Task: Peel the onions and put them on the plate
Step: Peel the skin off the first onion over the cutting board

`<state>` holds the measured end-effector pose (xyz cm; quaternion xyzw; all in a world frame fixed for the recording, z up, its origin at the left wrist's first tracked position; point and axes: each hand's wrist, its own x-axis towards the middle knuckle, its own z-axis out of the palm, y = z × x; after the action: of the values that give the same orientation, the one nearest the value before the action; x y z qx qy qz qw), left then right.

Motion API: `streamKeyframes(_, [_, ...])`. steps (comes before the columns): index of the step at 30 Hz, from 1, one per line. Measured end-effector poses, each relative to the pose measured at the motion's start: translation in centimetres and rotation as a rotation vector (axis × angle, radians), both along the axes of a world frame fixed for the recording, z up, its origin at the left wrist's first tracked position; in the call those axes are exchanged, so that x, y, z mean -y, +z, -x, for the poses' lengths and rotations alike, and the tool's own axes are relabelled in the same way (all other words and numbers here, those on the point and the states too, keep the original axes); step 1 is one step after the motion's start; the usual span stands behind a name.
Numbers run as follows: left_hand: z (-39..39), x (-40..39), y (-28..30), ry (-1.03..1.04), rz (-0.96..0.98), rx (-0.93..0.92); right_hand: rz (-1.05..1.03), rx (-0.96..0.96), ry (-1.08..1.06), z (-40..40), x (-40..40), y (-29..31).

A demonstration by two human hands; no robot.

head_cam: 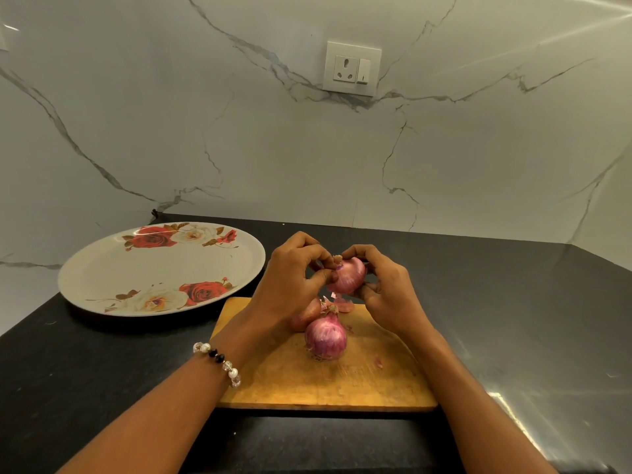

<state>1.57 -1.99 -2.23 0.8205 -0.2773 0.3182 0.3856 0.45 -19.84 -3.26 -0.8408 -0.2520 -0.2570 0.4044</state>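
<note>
Above a wooden cutting board (342, 381) I hold a red onion (349, 275) between both hands. My left hand (294, 285) pinches the skin near its stem end. My right hand (383, 289) cups it from the right, fingers curled round it. A second red onion (325, 338) stands on the board below, and a third onion (306, 316) lies partly hidden behind my left wrist. Bits of peel (342, 304) lie on the board's far edge. The flowered plate (102, 268) sits at the left on the counter, with nothing on it.
The black counter (513, 319) runs along a marble wall with a socket and switch (352, 68). A small scrap of peel (379, 361) lies on the board's right part. A beaded bracelet (219, 360) is on my left wrist.
</note>
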Motion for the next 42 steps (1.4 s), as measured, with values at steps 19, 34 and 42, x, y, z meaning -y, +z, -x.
streamKeyframes(19, [0.1,-0.2,0.0,-0.051,-0.134,-0.086,-0.232,-0.104,-0.012,-0.5,0.4,-0.1])
streamKeyframes(34, [0.3,-0.3,0.6,-0.030,0.023,-0.008,-0.385,-0.275,0.032,-0.3,0.6,0.3])
streamKeyframes(42, [0.7,-0.6,1.3,-0.027,0.168,-0.053,-0.206,-0.201,0.021,-0.3,0.1,0.1])
